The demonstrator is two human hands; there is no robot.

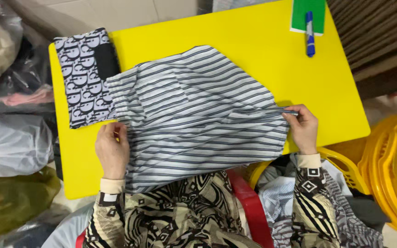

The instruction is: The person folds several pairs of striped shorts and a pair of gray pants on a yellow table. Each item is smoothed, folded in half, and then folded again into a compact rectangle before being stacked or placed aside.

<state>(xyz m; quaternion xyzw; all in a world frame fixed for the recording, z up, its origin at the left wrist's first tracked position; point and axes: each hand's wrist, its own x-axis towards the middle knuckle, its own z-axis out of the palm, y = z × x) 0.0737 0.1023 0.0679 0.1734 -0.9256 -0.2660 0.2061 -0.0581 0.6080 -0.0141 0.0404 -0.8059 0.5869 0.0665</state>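
A striped cloth point(198, 115) lies spread across a yellow worktop point(263, 50), its near edge hanging over the front toward the person's lap. The right hand point(303, 128) pinches a folded corner of the cloth, fingers closed tight on the fabric near the worktop's right front edge; the left hand point(112, 149) presses flat on the cloth's left side, its grip loosely curled over the hem, and a small yellow object shows at the fingertips, too small to identify. A folded patterned cloth point(83, 76) sits touching the striped one at the far left corner, partly overhanging the worktop's edge. A likely risk: a pull from the right could drag the striped cloth across and nudge the patterned one off the left edge, or let the overhanging near edge slide the whole piece into the lap. The right hand works just beside the worktop's rim, so the pinched corner has little support under it. Open room lies across the far and right part of the worktop, up to a green pad point(308, 16) with a blue marker point(309, 34) on it at the far edge. Yellow baskets point(391, 160) with clothing stand just right of the person; plastic bags point(10, 142) crowd the left.
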